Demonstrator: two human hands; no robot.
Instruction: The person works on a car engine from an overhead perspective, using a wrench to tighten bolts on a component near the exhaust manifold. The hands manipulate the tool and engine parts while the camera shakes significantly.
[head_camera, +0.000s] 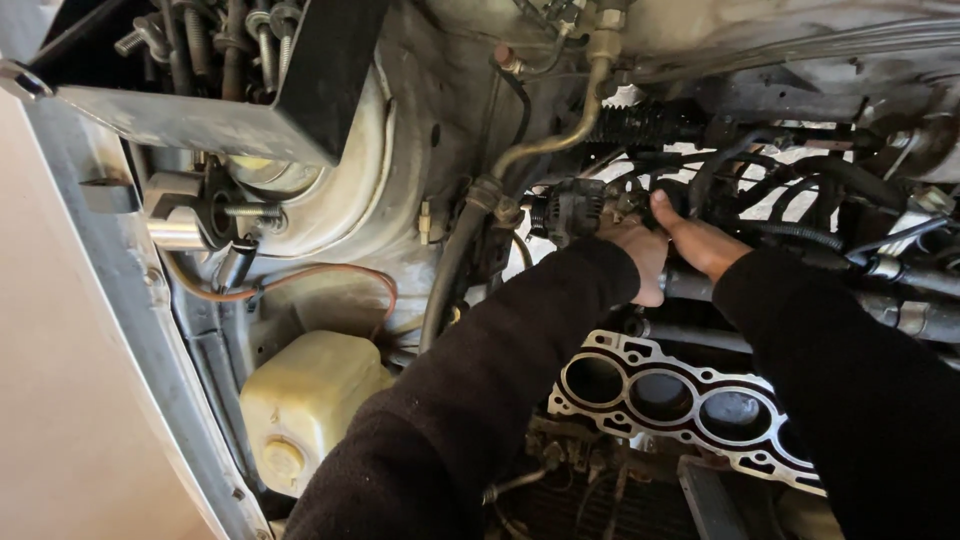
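Observation:
Both my arms in black sleeves reach into a car's engine bay. My left hand (636, 250) is curled around a dark metal part, an alternator-like unit (568, 210) with a ribbed pulley, at the bay's far side. My right hand (698, 240) lies beside it, thumb pressed against the same part's right end amid black hoses (790, 190). Below my wrists sits the bare engine block with a metal head gasket (660, 390) showing three round cylinder bores. What the fingertips grip is hidden behind the part.
A yellowed plastic fluid reservoir (305, 405) sits at the lower left by the fender edge (120, 300). A brass-coloured pipe (560, 130) curves down from above. A thin brown hose (320, 275) loops near the inner wing. Bolts and brackets (205, 205) crowd the upper left.

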